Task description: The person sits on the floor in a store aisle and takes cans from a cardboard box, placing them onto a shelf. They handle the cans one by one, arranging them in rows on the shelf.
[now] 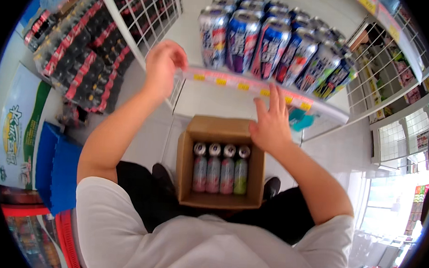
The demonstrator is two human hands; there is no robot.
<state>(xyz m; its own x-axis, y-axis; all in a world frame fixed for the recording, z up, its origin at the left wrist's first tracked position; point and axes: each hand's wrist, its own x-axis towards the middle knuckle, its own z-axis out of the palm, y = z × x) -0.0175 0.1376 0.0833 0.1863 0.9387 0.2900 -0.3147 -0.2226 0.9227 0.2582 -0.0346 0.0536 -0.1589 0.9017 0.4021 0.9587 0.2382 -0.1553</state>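
My left hand [166, 67], fingers curled, is at the left end of the shelf's price-tag strip [234, 81]; whether it grips anything cannot be told. My right hand [272, 125] holds nothing, its fingers apart and their tips at the strip's lower edge. Rows of tall drink cans [243, 40] in blue, white and other colours stand on the white shelf above the strip. Below, between my feet, an open cardboard box [223, 126] holds several cans upright or lying, among them pink ones [213, 175] and a green one [240, 176].
Shrink-wrapped packs of dark bottles [85, 53] are stacked at the left, above a blue crate [56, 170] and a red basket [66, 235]. White wire grid panels [155, 13] flank the shelf. A teal object [301, 120] is under the shelf edge at the right.
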